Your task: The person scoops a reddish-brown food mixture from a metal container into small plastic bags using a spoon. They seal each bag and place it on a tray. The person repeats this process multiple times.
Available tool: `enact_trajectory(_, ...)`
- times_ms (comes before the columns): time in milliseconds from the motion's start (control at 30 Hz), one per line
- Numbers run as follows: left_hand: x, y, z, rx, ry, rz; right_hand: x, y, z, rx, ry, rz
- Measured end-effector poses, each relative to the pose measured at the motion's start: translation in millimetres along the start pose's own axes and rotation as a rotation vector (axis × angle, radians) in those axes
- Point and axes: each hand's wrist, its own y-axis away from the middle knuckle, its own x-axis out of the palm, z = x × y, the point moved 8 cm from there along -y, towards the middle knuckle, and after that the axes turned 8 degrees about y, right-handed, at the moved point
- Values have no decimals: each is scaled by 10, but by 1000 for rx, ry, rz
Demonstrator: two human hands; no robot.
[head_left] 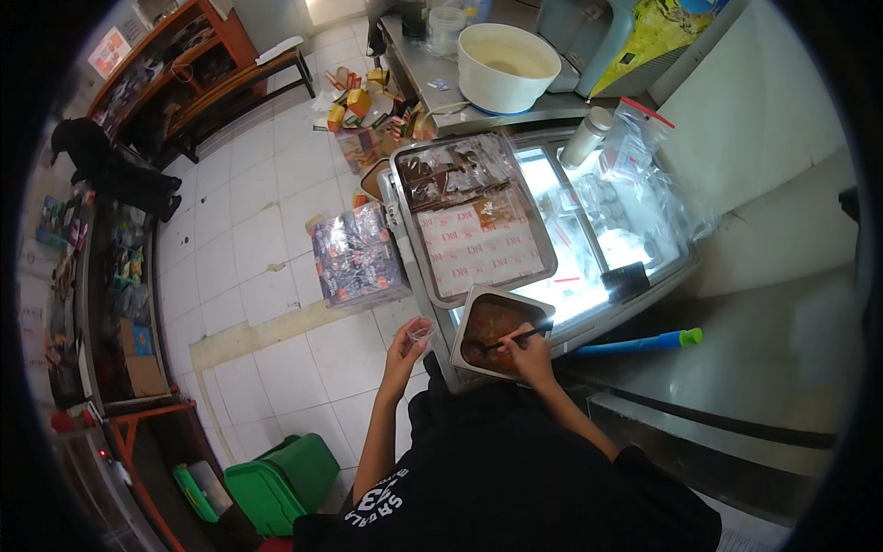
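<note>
My left hand (401,346) is closed round a small clear plastic cup (422,328), just left of a square steel container (467,353) of reddish-brown sauce (487,320). My right hand (530,353) grips a dark-handled utensil (506,339) whose lower end is down in the sauce. The container sits on the near corner of a lit, glass-topped chest freezer (579,313). Just beyond it lies a steel tray (547,269) with printed paper and packets of brown contents (432,175).
A silver canister (586,138) and clear bags (635,156) stand on the freezer; a white tub (506,66) behind. Wrapped packs (358,258) and scattered boxes (361,101) lie left. A blue tube (635,342) is right, a green bin (280,480) lower left. A person in dark clothes (120,166) bends at far left.
</note>
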Motion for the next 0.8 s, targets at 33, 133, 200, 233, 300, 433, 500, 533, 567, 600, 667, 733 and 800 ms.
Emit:
enact_trajectory(33,0,16,-24,13,-10,0,23,17,133,-77,133,19)
enact_trajectory(133,79,-3,-29,23,19,-8,99,47,372,-170,255,48)
enact_trajectory(200,26,40,-88,21,15,-25,153,70,378,-105,163,37)
enact_trajectory(233,2,63,-104,24,8,-30,125,78,311,-34,93,15)
enact_trajectory(300,-10,107,-89,33,21,-53,37,117,145,70,-51,-18)
enact_trajectory(433,-18,115,-31,40,54,-73,-87,95,-190,179,-317,-84)
enact_trajectory(500,-18,110,-6,33,56,-60,-129,108,-334,250,-415,-119)
enact_trajectory(533,-17,104,-6,33,55,-54,-138,102,-396,292,-461,-134)
enact_trajectory(567,-12,92,-8,34,55,-48,-151,92,-442,323,-519,-151)
enact_trajectory(600,-3,75,-14,36,54,-41,-164,78,-466,337,-509,-146)
enact_trajectory(667,17,46,-18,27,49,-40,-199,44,-487,341,-517,-145)
enact_trajectory(733,66,28,-36,50,42,-39,-243,36,-524,377,-536,-136)
enact_trajectory(800,102,-20,-53,61,15,-30,-306,38,-544,391,-569,-141)
